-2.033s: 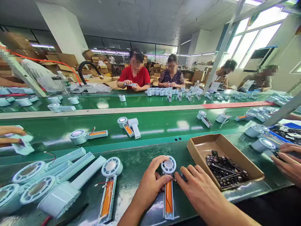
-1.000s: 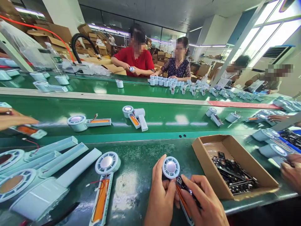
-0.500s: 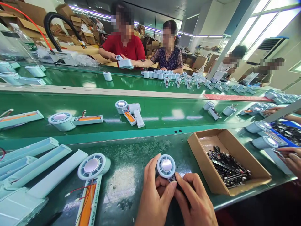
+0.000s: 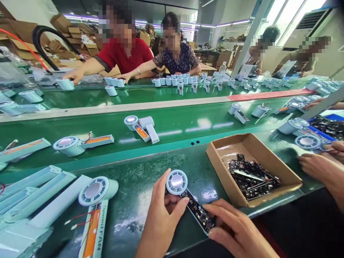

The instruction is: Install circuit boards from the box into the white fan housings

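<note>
A light-blue handheld fan (image 4: 176,181) with a round slatted head and a silver centre is held low over the bench. My left hand (image 4: 161,211) is closed around its head, thumb near the neck. A black circuit board (image 4: 199,211) with small yellow-white parts lies along the fan's handle. At the far end of that handle, my right hand (image 4: 236,229) grips between thumb and fingers. Another fan (image 4: 94,191), with an orange strip in its open handle and loose red wires, lies left of my hands.
A cardboard box (image 4: 254,170) of black circuit boards stands right of my hands. Several fan casings (image 4: 40,197) are piled at left. Beyond, fans lie on the green belt (image 4: 177,122). Another person's hands (image 4: 319,166) work at far right; people sit across the line.
My right hand has slid down to the handle's end, uncovering the circuit board. My left hand keeps the fan head. Across the line, the red-sleeved person has reached left with a fan part.
</note>
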A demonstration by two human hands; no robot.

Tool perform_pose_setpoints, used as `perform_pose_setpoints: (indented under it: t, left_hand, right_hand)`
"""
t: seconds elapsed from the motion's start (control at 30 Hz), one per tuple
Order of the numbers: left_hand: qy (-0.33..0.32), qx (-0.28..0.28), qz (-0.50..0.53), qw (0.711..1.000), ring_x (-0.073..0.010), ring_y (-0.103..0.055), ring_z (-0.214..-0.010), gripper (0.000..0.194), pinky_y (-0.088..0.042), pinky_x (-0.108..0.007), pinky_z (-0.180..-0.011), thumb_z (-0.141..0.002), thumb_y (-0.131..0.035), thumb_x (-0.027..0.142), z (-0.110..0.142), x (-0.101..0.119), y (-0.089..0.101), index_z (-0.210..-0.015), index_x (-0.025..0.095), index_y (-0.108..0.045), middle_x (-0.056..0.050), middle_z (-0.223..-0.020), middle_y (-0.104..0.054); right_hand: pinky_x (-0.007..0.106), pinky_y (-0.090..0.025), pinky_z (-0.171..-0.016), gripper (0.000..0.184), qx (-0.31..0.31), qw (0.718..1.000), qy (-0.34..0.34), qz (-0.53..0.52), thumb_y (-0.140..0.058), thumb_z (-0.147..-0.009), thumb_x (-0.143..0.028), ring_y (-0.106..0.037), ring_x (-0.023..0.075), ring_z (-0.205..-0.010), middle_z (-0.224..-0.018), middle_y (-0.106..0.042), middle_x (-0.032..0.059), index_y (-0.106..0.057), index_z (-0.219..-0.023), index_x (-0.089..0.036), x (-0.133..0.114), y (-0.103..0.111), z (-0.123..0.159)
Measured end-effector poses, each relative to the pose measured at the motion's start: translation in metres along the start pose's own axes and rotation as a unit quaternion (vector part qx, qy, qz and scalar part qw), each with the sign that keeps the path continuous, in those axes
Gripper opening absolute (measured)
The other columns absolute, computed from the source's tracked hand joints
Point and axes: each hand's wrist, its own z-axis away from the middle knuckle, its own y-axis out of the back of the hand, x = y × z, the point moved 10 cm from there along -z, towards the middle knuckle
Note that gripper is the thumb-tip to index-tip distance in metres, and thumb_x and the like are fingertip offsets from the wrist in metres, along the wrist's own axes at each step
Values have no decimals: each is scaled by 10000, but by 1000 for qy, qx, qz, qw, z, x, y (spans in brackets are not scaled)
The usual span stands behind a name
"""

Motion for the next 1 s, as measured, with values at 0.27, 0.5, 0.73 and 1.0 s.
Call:
perform_pose_setpoints:
  t: [0.27,0.5,0.73,1.0]
  left_hand:
    - [36,-18,2,999,-119,-680,-787,797,-631,-295,-770,-818,-750,353,-2,0,0,-1505,340,-346,-69,-1364,-536]
    - [-12,-7,1,1000,-115,-653,-738,785,-633,-288,-713,-824,-728,371,-2,-2,1,-1505,303,-344,-74,-1289,-569]
    - [-60,18,8,998,-115,-654,-762,757,-604,-284,-725,-808,-724,295,0,1,7,-1476,327,-371,-65,-1363,-503]
    - [-95,-18,10,995,-172,-687,-833,758,-615,-332,-721,-821,-724,237,2,4,6,-1487,347,-379,-94,-1448,-475]
  right_hand:
    - [182,-466,-571,333,-54,993,-97,-39,-748,-785,-165,-570,97,-608,-894,-632,-26,-756,-1104,-259,10,-25,-20]
    - [188,-471,-534,414,-107,981,-82,-142,-648,-889,-296,-592,68,-574,-1112,-623,23,-652,-1303,-279,-1,-32,-20]
    - [211,-471,-533,354,-41,996,-18,-72,-518,-985,-474,-631,139,-644,-918,-686,35,-747,-1057,-212,-14,-26,-35]
    - [274,-536,-643,280,-25,999,19,-21,-597,-906,-462,-688,211,-729,-807,-716,24,-767,-883,-241,-10,-33,-44]
